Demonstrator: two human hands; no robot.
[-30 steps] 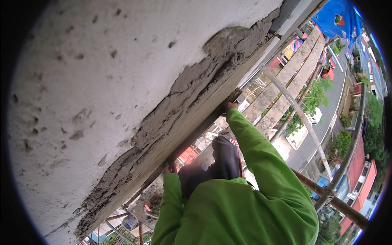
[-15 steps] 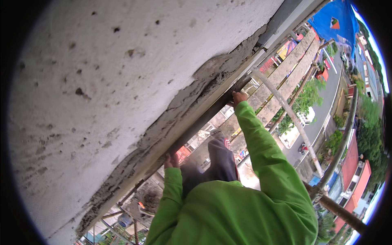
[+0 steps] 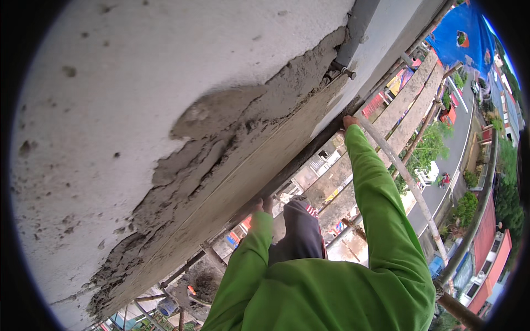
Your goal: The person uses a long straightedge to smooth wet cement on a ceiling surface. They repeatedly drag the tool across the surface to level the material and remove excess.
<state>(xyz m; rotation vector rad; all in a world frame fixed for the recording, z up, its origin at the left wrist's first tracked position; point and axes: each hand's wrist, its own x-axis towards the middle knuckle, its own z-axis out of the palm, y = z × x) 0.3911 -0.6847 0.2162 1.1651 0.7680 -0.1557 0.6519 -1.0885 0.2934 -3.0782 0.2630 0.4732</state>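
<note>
A long, dark, straight bar (image 3: 312,148) runs diagonally along the outer lower edge of a plastered wall (image 3: 110,88). My right hand (image 3: 350,121) is closed around its far part, close to a pale scaffold pole. Nearer to me, my left hand (image 3: 264,206) grips the same bar from below, its thumb raised against it. The fingers of both hands are partly hidden by the bar. Beside the bar, rough grey mortar (image 3: 237,118) lies along the wall's edge in a ragged, cracked strip. Green sleeves cover both my arms.
Scaffold planks (image 3: 406,99) extend at the far right, crossed by a slanting pole (image 3: 408,174). A curved metal rail (image 3: 479,207) stands at the right. A bolt-like metal stub (image 3: 348,71) sticks out of the wall. Far below lies a street (image 3: 450,157); a blue tarp (image 3: 461,36) hangs beyond.
Both hands and the bar have shifted up and right in the view. The view has also moved, with more of the mortar strip and the wall's edge face now showing.
</note>
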